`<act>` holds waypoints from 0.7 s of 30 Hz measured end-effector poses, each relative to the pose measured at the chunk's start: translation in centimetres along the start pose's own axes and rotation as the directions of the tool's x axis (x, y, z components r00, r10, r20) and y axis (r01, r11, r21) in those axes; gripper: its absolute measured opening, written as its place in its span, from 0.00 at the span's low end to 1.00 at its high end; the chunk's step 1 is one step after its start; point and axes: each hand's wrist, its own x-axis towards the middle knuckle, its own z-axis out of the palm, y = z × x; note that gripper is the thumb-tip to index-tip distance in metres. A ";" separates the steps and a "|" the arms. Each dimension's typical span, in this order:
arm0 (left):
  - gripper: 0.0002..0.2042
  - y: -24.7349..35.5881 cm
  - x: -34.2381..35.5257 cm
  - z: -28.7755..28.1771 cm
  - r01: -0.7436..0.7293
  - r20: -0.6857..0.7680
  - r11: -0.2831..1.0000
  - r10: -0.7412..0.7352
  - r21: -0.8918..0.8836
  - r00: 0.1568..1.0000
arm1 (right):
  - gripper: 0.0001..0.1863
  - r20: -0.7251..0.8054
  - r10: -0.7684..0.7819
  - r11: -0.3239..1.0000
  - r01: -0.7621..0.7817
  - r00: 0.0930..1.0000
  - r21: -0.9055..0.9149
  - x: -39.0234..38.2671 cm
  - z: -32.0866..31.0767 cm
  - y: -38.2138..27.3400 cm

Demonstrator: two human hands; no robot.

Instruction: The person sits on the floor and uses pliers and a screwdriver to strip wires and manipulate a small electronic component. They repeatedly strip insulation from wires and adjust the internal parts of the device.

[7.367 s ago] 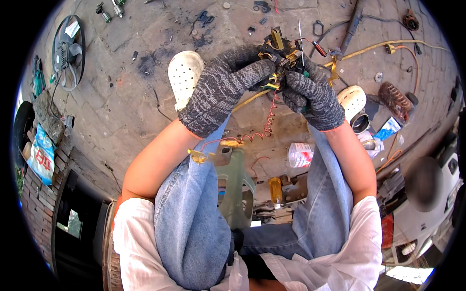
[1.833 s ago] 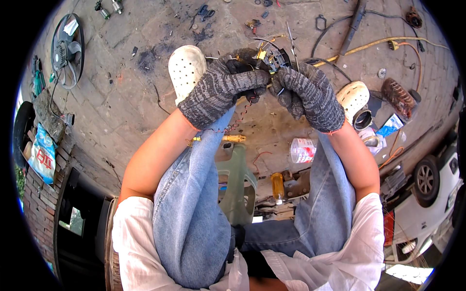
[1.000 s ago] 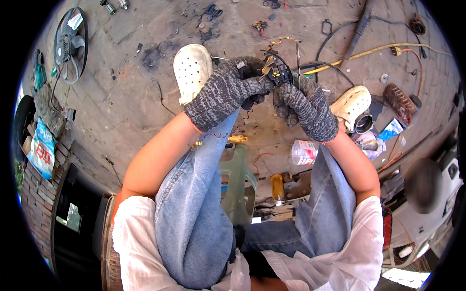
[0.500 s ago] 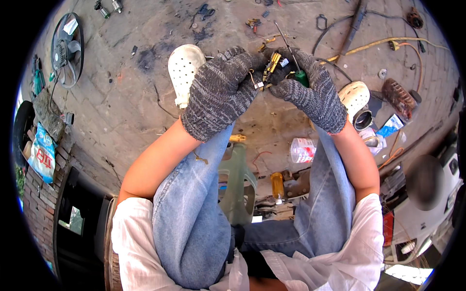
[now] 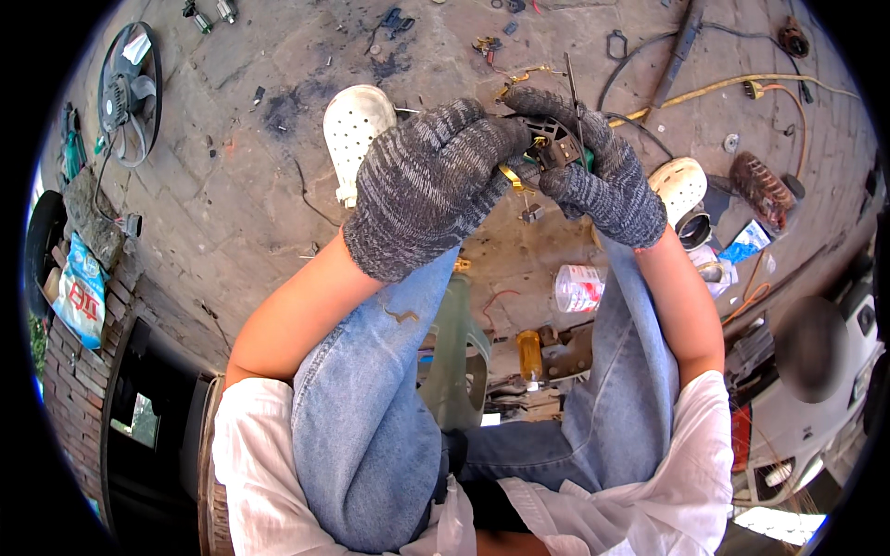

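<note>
Both my hands wear dark grey knitted gloves and meet above the ground, in front of my knees. My left hand [image 5: 431, 176] is closed, its fingers at the left side of a small dark brown part with openings [image 5: 559, 148]. A brass strip [image 5: 512, 178] sticks out below these fingertips, and a small metal piece [image 5: 531, 212] shows beneath it. My right hand [image 5: 607, 171] is closed round a screwdriver [image 5: 573, 88], its thin shaft pointing up and its green handle mostly hidden by the glove. The right fingers also touch the dark part's right side.
Cream clogs [image 5: 357, 125] are on my feet. Small brass and dark scraps [image 5: 487, 48] lie beyond my hands. A fan [image 5: 120, 97] stands far left; cables [image 5: 705, 91] and a rusty brown part [image 5: 762, 190] lie right. Between my legs are a green stool [image 5: 454, 361] and a clear tub [image 5: 579, 289].
The dark part has turned, now showing its brown face instead of a brass block. The screwdriver shaft has swung more upright. My left hand has shifted slightly right.
</note>
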 end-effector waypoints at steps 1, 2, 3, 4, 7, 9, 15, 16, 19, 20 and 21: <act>0.18 0.1 -0.1 -0.1 0.004 0.032 0.999 -0.006 0.035 0.999 | 0.31 0.010 -0.029 1.000 0.030 1.000 -0.005 0.0 -0.1 0.2; 0.19 0.0 -0.2 -0.3 0.010 0.063 0.997 -0.014 0.073 0.998 | 0.32 0.023 -0.060 0.998 0.060 0.998 -0.008 -0.1 -0.3 0.4; 0.19 -0.1 -0.4 -0.3 -0.022 0.050 0.997 0.018 0.076 0.999 | 0.32 0.036 -0.090 0.996 0.091 0.995 -0.010 -0.1 -0.4 0.4; 0.19 -0.4 -0.7 -0.3 -0.053 0.037 0.995 0.050 0.079 0.998 | 0.32 0.038 -0.106 0.994 0.106 0.994 0.001 -0.1 -0.4 0.4; 0.19 -0.2 -0.5 -0.2 -0.130 -0.001 0.984 0.131 0.119 0.991 | 0.31 0.028 -0.114 0.993 0.113 0.993 0.019 -0.3 -0.3 0.3; 0.19 0.0 -0.5 -0.2 -0.144 0.002 0.979 0.145 0.142 0.989 | 0.31 0.008 -0.072 0.997 0.072 0.997 0.018 -0.3 -0.3 0.1; 0.18 0.4 -0.6 -0.5 -0.221 0.044 0.963 0.217 0.152 0.975 | 0.27 -0.042 -0.170 0.962 0.157 0.985 -0.225 -1.1 -0.2 0.1; 0.17 0.3 -0.6 -0.4 -0.230 0.025 0.963 0.229 0.143 0.973 | 0.26 -0.062 -0.167 0.967 0.151 0.984 -0.205 -1.2 0.0 0.2; 0.16 0.3 -0.3 -0.2 -0.235 0.010 0.963 0.235 0.129 0.972 | 0.24 -0.104 -0.162 0.973 0.141 0.981 -0.185 -1.4 -0.1 0.1; 0.16 0.3 -0.2 -0.1 -0.229 0.014 0.965 0.229 0.129 0.973 | 0.24 -0.099 -0.164 0.970 0.142 0.981 -0.196 -1.4 -0.2 0.1; 0.16 0.4 -0.2 -0.1 -0.209 0.023 0.970 0.208 0.126 0.978 | 0.24 -0.094 -0.166 0.968 0.144 0.982 -0.207 -1.4 -0.2 0.1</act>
